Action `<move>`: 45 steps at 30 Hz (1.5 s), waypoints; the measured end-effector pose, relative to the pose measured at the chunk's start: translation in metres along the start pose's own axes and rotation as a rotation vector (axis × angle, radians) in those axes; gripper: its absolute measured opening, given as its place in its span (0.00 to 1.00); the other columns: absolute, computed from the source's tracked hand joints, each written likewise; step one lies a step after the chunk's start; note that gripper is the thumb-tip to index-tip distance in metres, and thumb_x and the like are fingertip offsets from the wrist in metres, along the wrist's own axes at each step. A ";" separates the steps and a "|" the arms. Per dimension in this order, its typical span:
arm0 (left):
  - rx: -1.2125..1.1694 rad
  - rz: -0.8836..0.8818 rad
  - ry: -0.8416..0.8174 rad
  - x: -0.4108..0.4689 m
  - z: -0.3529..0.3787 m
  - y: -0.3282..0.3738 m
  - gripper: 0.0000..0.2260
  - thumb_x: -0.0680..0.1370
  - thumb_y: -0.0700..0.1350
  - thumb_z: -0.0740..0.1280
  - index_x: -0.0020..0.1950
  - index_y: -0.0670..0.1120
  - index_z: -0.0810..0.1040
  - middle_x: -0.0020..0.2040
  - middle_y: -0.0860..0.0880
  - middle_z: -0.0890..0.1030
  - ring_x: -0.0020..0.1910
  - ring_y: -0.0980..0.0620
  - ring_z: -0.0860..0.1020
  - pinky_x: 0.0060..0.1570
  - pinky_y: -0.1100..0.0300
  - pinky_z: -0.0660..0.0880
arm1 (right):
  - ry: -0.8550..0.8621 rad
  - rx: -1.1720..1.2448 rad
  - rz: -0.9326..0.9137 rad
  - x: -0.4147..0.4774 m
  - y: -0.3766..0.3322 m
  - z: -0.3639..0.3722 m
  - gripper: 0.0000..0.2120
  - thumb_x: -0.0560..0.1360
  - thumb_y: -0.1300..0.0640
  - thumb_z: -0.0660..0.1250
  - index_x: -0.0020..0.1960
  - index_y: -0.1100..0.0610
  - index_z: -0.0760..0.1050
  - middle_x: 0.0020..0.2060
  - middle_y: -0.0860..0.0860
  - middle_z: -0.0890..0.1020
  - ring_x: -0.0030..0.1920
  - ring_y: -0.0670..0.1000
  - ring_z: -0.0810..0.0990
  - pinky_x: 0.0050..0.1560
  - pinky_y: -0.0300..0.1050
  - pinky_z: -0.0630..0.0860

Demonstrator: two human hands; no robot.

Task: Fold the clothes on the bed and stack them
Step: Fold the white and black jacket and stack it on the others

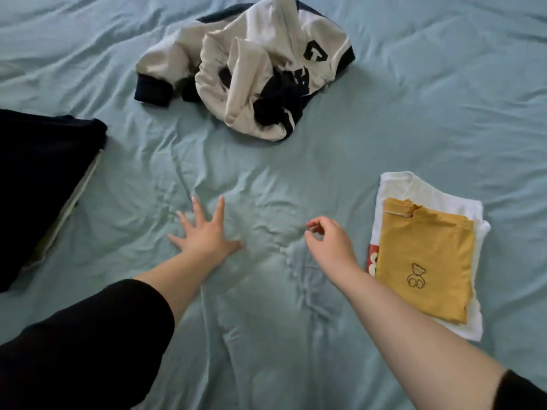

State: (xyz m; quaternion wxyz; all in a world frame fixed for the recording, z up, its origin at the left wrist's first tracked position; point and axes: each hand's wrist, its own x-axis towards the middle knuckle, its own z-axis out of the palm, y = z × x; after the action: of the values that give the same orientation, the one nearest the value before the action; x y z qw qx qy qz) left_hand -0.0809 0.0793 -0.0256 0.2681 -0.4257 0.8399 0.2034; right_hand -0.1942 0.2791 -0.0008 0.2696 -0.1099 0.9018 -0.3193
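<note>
Blue sheet: two hands, four lots of cloth

Bed (296, 179): blue sheet, creased, most of all around and between the hands.

Left hand (204, 232): palm down, flat on the sheet, near centre. Fingers straight and spread wide, thumb out to the side. Forearm bare, reaching forward from the lower left; black sleeve (88, 344) pushed up above it.

Right hand (328, 241): beside the left hand, apart from it, back of the hand up. Fingers curled loosely, thumb tip drawn near the forefinger tip. Whether they pinch a fold of sheet cannot be told; no garment is in them. Forearm bare, coming in from the lower right, a black cuff at the frame edge.

Sweatshirt (251, 63): cream with navy cuffs and lettering, crumpled in a heap, unfolded, at the far middle of the bed, well apart from both hands.

Yellow tee (426, 261): folded flat, small bear outline on it, lying on top of the white tee.

White tee (414, 187): folded, under the yellow tee, its edges showing around it, a red print at its left edge. The stack lies just right of the right forearm.

Black pile (38, 179): dark cloth at the left edge, a pale layer showing under its near edge.
</note>
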 end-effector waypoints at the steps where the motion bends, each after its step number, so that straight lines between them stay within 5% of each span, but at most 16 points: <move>1: -0.002 -0.005 -0.026 0.006 -0.004 -0.012 0.51 0.66 0.69 0.70 0.74 0.68 0.35 0.77 0.49 0.31 0.76 0.35 0.37 0.66 0.27 0.51 | -0.024 -0.009 -0.016 0.007 -0.016 0.012 0.08 0.74 0.62 0.67 0.52 0.60 0.78 0.50 0.57 0.80 0.54 0.56 0.78 0.57 0.47 0.71; 5: -0.029 0.022 -0.103 0.022 -0.001 -0.031 0.52 0.61 0.75 0.68 0.72 0.70 0.34 0.76 0.50 0.28 0.75 0.34 0.35 0.65 0.25 0.52 | -0.045 -0.201 -0.123 0.046 -0.071 0.047 0.19 0.74 0.58 0.67 0.64 0.59 0.73 0.62 0.58 0.75 0.64 0.58 0.72 0.64 0.49 0.68; 9: -0.051 0.051 -0.140 0.034 0.002 -0.035 0.53 0.60 0.76 0.68 0.70 0.72 0.32 0.75 0.50 0.27 0.74 0.32 0.33 0.64 0.23 0.51 | 0.055 -0.399 -0.172 0.096 -0.115 0.066 0.42 0.74 0.51 0.68 0.78 0.56 0.47 0.77 0.56 0.55 0.75 0.56 0.57 0.71 0.51 0.59; 12: -0.052 0.060 -0.159 0.037 0.002 -0.038 0.53 0.60 0.75 0.68 0.70 0.71 0.32 0.75 0.50 0.27 0.74 0.32 0.33 0.63 0.23 0.50 | 0.101 -0.485 -0.125 0.139 -0.141 0.074 0.46 0.74 0.47 0.68 0.79 0.52 0.40 0.79 0.53 0.50 0.78 0.52 0.49 0.74 0.56 0.53; 14: -0.047 0.068 -0.181 0.039 0.001 -0.038 0.54 0.60 0.75 0.69 0.71 0.70 0.32 0.75 0.49 0.27 0.73 0.31 0.33 0.63 0.23 0.50 | 0.109 -0.513 -0.104 0.161 -0.151 0.079 0.37 0.77 0.50 0.65 0.78 0.47 0.47 0.76 0.54 0.61 0.77 0.51 0.55 0.75 0.58 0.46; 17: -0.025 0.076 -0.235 0.042 -0.008 -0.036 0.54 0.61 0.73 0.69 0.71 0.69 0.32 0.75 0.48 0.27 0.73 0.29 0.33 0.63 0.23 0.51 | 0.184 -0.530 -0.180 0.175 -0.153 0.087 0.23 0.79 0.60 0.54 0.71 0.45 0.66 0.57 0.57 0.81 0.66 0.56 0.72 0.76 0.52 0.48; 21: 0.013 0.095 -0.265 0.037 -0.018 -0.037 0.54 0.63 0.72 0.70 0.73 0.68 0.33 0.76 0.47 0.28 0.73 0.28 0.34 0.63 0.25 0.55 | 0.086 -0.650 -0.225 0.170 -0.146 0.090 0.21 0.79 0.61 0.52 0.68 0.48 0.69 0.55 0.59 0.80 0.62 0.61 0.73 0.68 0.50 0.61; 24: 0.045 0.144 -0.249 0.035 -0.022 -0.042 0.52 0.65 0.70 0.70 0.74 0.67 0.34 0.76 0.47 0.29 0.74 0.29 0.36 0.63 0.27 0.59 | 0.259 -0.902 -0.440 0.160 -0.154 0.080 0.17 0.77 0.57 0.63 0.66 0.50 0.71 0.59 0.58 0.73 0.60 0.61 0.71 0.64 0.55 0.62; 27: 0.064 0.168 -0.247 0.036 -0.024 -0.044 0.52 0.65 0.70 0.71 0.74 0.67 0.35 0.77 0.46 0.31 0.74 0.28 0.38 0.63 0.27 0.61 | 0.242 -1.036 -0.386 0.162 -0.164 0.073 0.38 0.72 0.51 0.70 0.76 0.43 0.53 0.75 0.57 0.54 0.74 0.61 0.56 0.69 0.66 0.56; 29: 0.058 0.165 -0.243 0.036 -0.022 -0.045 0.52 0.65 0.70 0.71 0.74 0.67 0.35 0.77 0.46 0.31 0.74 0.28 0.38 0.63 0.27 0.61 | 0.091 -0.952 -0.194 0.172 -0.168 0.071 0.41 0.74 0.55 0.68 0.77 0.40 0.46 0.78 0.54 0.45 0.76 0.63 0.52 0.69 0.65 0.58; 33: 0.051 0.167 -0.212 0.042 -0.013 -0.045 0.52 0.64 0.71 0.70 0.73 0.68 0.34 0.77 0.46 0.30 0.73 0.27 0.37 0.62 0.26 0.60 | 0.039 -0.779 -0.215 0.179 -0.160 0.079 0.18 0.75 0.65 0.56 0.64 0.57 0.72 0.60 0.62 0.76 0.58 0.66 0.75 0.51 0.52 0.71; 40: -0.059 0.197 -0.279 0.042 -0.018 -0.051 0.48 0.62 0.77 0.64 0.74 0.68 0.43 0.78 0.49 0.34 0.73 0.29 0.35 0.64 0.25 0.55 | -0.066 -0.669 -0.205 0.091 -0.102 0.113 0.15 0.76 0.59 0.61 0.62 0.53 0.74 0.57 0.60 0.79 0.56 0.64 0.78 0.50 0.51 0.74; 45: -0.233 0.328 -0.315 0.020 -0.026 -0.078 0.47 0.63 0.81 0.53 0.78 0.62 0.51 0.80 0.52 0.48 0.78 0.43 0.40 0.74 0.38 0.45 | -0.308 -0.626 -0.032 0.013 -0.081 0.123 0.16 0.76 0.49 0.62 0.62 0.50 0.74 0.58 0.58 0.80 0.57 0.62 0.79 0.54 0.50 0.75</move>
State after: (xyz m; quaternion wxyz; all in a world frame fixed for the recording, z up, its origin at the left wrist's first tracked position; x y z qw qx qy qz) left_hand -0.0336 0.0087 -0.0266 0.3083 -0.2747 0.8165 0.4034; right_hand -0.1348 0.1480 -0.0343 0.3507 -0.2484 0.9029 -0.0112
